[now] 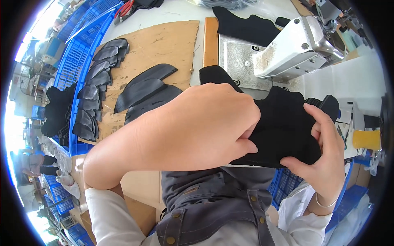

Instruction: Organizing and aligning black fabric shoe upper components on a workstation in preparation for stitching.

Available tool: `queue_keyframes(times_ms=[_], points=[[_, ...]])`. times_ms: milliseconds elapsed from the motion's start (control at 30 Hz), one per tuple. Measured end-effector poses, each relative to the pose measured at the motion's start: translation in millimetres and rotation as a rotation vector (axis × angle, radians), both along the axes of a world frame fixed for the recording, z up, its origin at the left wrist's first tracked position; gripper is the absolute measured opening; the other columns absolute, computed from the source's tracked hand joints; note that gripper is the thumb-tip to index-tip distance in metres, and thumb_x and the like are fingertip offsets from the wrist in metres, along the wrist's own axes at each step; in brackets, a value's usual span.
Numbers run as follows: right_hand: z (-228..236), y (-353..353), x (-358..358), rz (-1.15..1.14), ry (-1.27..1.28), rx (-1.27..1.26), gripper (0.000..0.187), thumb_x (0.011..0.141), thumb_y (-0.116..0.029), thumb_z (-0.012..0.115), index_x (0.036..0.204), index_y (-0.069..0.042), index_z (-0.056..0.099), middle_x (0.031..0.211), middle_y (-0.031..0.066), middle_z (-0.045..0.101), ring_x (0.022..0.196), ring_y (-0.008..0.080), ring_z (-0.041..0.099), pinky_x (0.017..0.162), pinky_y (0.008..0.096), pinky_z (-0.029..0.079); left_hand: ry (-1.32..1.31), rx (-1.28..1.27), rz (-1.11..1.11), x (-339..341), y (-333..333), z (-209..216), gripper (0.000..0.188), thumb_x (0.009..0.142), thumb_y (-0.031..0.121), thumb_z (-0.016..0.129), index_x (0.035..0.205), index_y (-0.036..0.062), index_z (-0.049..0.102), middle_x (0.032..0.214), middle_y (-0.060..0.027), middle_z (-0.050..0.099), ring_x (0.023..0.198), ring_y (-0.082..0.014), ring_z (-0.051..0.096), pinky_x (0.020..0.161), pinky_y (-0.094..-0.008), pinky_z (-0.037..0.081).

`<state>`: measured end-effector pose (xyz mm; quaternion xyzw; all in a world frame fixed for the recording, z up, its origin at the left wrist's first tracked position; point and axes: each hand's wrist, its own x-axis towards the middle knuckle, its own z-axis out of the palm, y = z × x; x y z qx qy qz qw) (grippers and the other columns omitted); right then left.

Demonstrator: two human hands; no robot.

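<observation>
A black cut fabric piece (279,127) with curved edges lies before me at the front of the sewing machine (295,49). My left hand (230,119) crosses over its left part, fingers curled in and thumb bent against the cloth; the fingertips are hidden under the hand. At the piece's right end, my right hand (324,151) grips the edge, thumb on the near side and index finger stretched along the far side. More black pieces (328,105) show in a layered stack just beyond the right fingers.
Left, a brown cardboard sheet (164,45) bears overlapping rows of dark shiny curved pieces (143,92). A blue crate (74,61) stands along its left side, black pieces (59,115) hanging over it. Another black piece (246,26) lies behind the machine plate. A yellow spool (366,140) sits far right.
</observation>
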<state>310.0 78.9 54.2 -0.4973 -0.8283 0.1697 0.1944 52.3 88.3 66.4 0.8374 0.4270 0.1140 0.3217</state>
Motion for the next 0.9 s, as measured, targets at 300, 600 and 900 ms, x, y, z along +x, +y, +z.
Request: queue_keyframes(times_ms=[300, 600, 900], points=[[0, 0, -1, 0.007, 0.005, -0.006, 0.092, 0.042, -0.024, 0.087, 0.126, -0.004, 0.054, 0.076, 0.0003, 0.037, 0.065, 0.0129, 0.033, 0.057, 0.0255, 0.029, 0.012, 0.007, -0.009, -2, -4, -2, 0.025, 0.079, 0.020, 0.074, 0.069, 0.0041, 0.058, 0.057, -0.0060, 0.057, 0.054, -0.0243, 0.058, 0.051, -0.0341, 0.041], [2, 3, -1, 0.062, 0.053, 0.008, 0.080, 0.050, -0.021, 0.088, 0.122, -0.006, 0.056, 0.085, 0.0070, 0.048, 0.071, 0.0225, 0.044, 0.064, 0.0308, 0.042, 0.160, 0.807, 0.316, 35, -70, -17, 0.032, 0.071, 0.024, 0.076, 0.092, 0.0019, 0.066, 0.102, -0.0136, 0.062, 0.091, -0.0325, 0.061, 0.077, -0.0404, 0.047], [17, 18, 32, 0.084, 0.266, -0.475, 0.035, 0.082, -0.006, 0.069, 0.113, -0.003, 0.055, 0.067, 0.0075, 0.053, 0.060, 0.0227, 0.055, 0.055, 0.0337, 0.043, 0.312, 0.749, 0.250, 77, -82, -66, 0.048, 0.090, 0.039, 0.054, 0.133, 0.0182, 0.056, 0.137, -0.0067, 0.054, 0.129, -0.0243, 0.049, 0.109, -0.0434, 0.027]])
